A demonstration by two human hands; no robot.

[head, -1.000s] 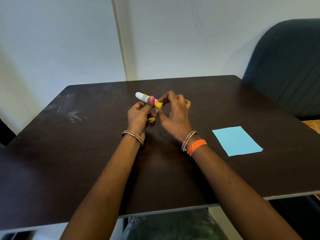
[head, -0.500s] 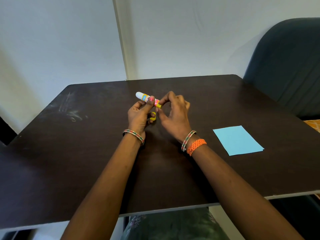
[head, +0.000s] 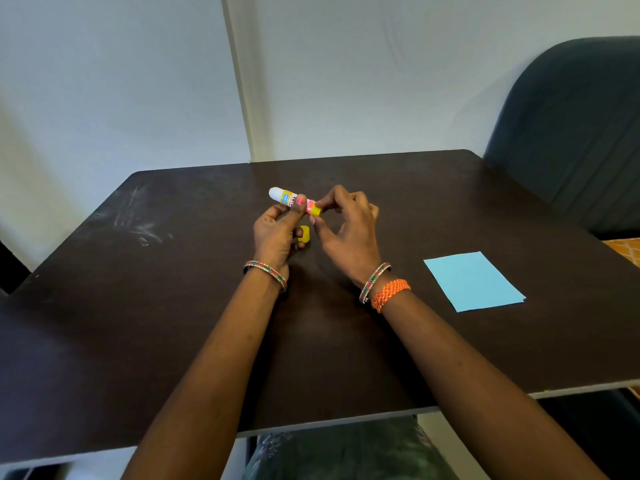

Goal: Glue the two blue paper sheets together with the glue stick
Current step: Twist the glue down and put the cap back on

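A glue stick (head: 289,199) with a white end and a yellow base is held above the middle of the dark table (head: 173,306). My left hand (head: 277,233) grips its barrel with the thumb on top. A small yellow cap (head: 304,234) is tucked in that hand's lower fingers. My right hand (head: 346,230) pinches the yellow base end of the stick between thumb and forefinger. The blue paper sheets (head: 472,280) lie stacked flat on the table to the right, apart from both hands.
A dark upholstered chair (head: 571,133) stands at the table's right rear corner. White scuff marks (head: 138,223) streak the table's left part. A white wall runs behind the table, and the near table edge lies above my lap.
My right thumb and forefinger have shifted slightly on the stick's yellow base. The glue stick, the cap and the paper stay where they were.
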